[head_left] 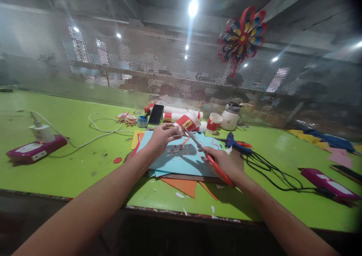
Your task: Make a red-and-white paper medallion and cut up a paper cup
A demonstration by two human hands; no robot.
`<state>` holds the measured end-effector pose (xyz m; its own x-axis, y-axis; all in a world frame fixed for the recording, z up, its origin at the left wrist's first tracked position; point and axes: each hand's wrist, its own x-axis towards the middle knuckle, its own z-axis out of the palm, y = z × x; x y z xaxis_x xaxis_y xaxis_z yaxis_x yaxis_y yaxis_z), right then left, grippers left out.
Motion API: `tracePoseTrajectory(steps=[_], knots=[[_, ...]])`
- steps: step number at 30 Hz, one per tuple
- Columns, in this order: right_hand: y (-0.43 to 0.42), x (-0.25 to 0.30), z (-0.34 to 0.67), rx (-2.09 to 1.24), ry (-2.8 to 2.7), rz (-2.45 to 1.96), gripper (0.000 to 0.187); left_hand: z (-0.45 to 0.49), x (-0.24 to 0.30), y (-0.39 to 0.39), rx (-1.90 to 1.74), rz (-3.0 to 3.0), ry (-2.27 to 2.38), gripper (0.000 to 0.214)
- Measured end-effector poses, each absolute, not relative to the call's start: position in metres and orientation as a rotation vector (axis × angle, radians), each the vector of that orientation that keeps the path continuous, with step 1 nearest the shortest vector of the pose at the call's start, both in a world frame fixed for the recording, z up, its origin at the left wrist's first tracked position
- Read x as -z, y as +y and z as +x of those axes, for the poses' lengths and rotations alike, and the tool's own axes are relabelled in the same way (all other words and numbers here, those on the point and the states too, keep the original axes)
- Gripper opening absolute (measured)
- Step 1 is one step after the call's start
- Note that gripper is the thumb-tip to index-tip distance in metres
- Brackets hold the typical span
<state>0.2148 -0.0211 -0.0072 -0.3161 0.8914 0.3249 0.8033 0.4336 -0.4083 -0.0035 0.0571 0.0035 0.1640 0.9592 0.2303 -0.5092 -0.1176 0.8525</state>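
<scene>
My left hand [161, 137] grips a red and white paper cup [190, 122], tilted on its side above the stack of papers. In my right hand [223, 161] is a pair of scissors [216, 168] with red handles. Their blades reach up to the left and meet the cup's near side; whether they are parted is hard to make out. Beneath both hands lies light blue paper [195, 168], strewn with small red and white scraps. Orange paper [182, 186] sticks out at the front of the stack.
Behind the papers are a phone [156, 114], a blue paint jar [143, 121], another paper cup [214, 122] and a kettle [230, 117]. A blue glue gun [236, 144] with a black cord lies right. Purple power strips [36, 149] sit at both sides. The table's front edge [181, 210] runs below.
</scene>
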Motion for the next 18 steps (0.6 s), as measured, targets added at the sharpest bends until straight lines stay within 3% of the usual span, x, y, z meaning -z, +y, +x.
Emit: tracePoseTrajectory(steps=[18], knots=[[-0.0267, 0.0078, 0.2095, -0.153, -2.171, -1.527, 0.024, 0.0037, -0.0043, 0.053, -1.488, 1.105, 0.641, 0.026]])
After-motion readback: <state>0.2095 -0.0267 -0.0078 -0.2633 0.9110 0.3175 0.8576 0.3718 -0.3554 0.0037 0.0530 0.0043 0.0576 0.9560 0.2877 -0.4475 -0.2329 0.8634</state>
